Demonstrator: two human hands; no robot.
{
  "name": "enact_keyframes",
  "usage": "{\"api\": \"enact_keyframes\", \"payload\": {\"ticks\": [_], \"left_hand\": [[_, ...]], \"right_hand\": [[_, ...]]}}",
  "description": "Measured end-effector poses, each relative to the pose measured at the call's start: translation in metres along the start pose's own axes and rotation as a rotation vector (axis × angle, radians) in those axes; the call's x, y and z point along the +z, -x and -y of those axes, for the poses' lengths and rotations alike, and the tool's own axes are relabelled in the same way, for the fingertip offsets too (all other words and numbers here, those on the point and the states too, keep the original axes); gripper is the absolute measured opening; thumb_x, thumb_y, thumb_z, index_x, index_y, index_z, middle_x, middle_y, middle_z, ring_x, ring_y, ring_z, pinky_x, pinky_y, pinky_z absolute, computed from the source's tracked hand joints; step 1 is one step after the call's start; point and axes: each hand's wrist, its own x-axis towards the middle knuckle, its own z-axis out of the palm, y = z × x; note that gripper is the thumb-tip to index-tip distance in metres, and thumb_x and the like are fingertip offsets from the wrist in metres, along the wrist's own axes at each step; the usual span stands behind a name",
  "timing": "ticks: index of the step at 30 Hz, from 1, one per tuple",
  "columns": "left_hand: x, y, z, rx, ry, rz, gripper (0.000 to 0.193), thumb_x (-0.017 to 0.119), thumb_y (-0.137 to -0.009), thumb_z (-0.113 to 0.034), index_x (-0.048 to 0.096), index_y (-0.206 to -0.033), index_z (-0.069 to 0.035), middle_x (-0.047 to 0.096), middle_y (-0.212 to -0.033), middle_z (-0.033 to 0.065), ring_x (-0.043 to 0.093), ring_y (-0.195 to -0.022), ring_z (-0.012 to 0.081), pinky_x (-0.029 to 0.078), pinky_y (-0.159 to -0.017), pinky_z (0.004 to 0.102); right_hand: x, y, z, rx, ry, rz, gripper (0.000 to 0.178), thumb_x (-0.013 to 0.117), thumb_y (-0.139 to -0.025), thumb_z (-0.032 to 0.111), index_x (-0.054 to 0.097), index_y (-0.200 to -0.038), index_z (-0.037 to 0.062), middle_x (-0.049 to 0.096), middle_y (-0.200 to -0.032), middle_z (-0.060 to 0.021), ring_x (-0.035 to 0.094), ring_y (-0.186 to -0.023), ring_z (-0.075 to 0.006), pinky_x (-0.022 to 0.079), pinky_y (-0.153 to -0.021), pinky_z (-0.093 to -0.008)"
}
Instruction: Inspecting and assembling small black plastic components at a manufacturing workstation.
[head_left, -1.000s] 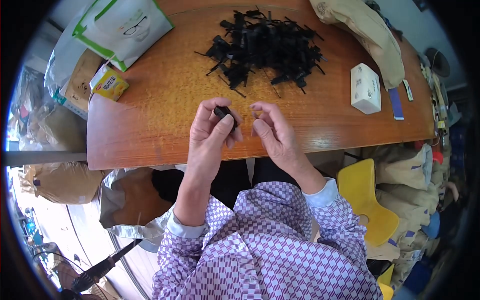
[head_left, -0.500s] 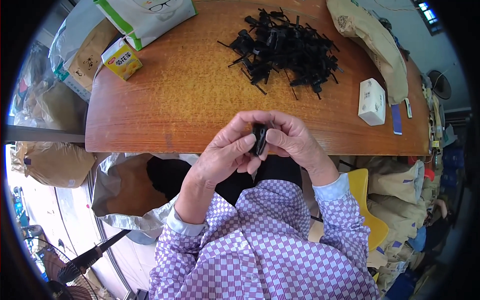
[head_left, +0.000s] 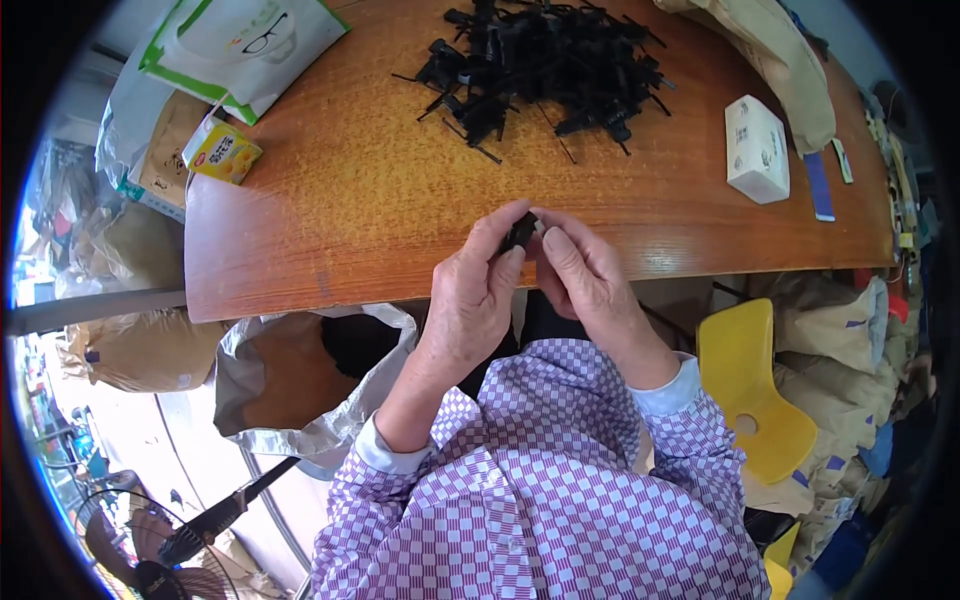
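Head view: a small black part (head_left: 518,233) is clamped in the left hand (head_left: 470,300); whether it is also gripped by the right hand (head_left: 592,278) beside it cannot be told. Beyond the grip, black pieces (head_left: 545,70) are heaped.

The counter (head_left: 350,235) is orange-brown, streaked with darker grain and worn yellowish across its middle. Toward its far edge the pile (head_left: 545,75) is black, as is the small piece (head_left: 519,233) in the fingers (head_left: 565,255). Near the left edge, a carton (head_left: 230,158) shows yellow and white, and a bag (head_left: 210,45) white with green trim. Toward the right edge sit a white box (head_left: 755,150) with grey markings and a purple strip (head_left: 818,188). Past the near edge, the shirt (head_left: 590,480) is purple-and-white checked, the chair (head_left: 738,350) yellow.
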Motion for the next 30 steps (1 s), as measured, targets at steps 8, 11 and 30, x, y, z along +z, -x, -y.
{"api": "enact_keyframes", "payload": {"ticks": [8, 11, 30], "left_hand": [[0.018, -0.006, -0.005, -0.063, -0.029, -0.018, 0.037, 0.046, -0.092, 0.004, 0.049, -0.128, -0.002, 0.06, -0.111, 0.0072, 0.056, -0.103, 0.0114, 0.043, -0.09, 0.0235], [0.023, -0.008, -0.004, -0.046, -0.033, -0.039, 0.037, 0.046, -0.092, 0.004, 0.049, -0.128, -0.002, 0.059, -0.111, 0.0069, 0.056, -0.103, 0.0113, 0.043, -0.09, 0.0234], [-0.093, 0.097, 0.015, -0.315, -0.515, -0.313, 0.032, 0.053, -0.086, 0.004, 0.054, -0.117, -0.004, 0.064, -0.091, 0.0098, 0.064, -0.078, 0.0136, 0.051, -0.067, 0.0253]], "right_hand": [[-0.005, 0.002, -0.012, -0.049, -0.154, -0.002, 0.029, 0.042, -0.1, 0.02, 0.047, -0.122, 0.002, 0.044, -0.07, 0.0067, 0.039, -0.052, 0.0016, 0.028, -0.042, -0.0134], [-0.009, 0.002, -0.011, -0.028, -0.227, 0.018, 0.029, 0.042, -0.1, 0.02, 0.048, -0.122, 0.002, 0.044, -0.068, 0.007, 0.038, -0.051, 0.0017, 0.028, -0.042, -0.0134], [-0.054, -0.061, 0.014, -0.282, 1.281, -0.148, 0.031, 0.063, -0.087, 0.028, 0.052, -0.104, 0.0046, 0.059, -0.061, -0.0041, 0.053, -0.047, -0.0136, 0.043, -0.045, -0.0251]]}}
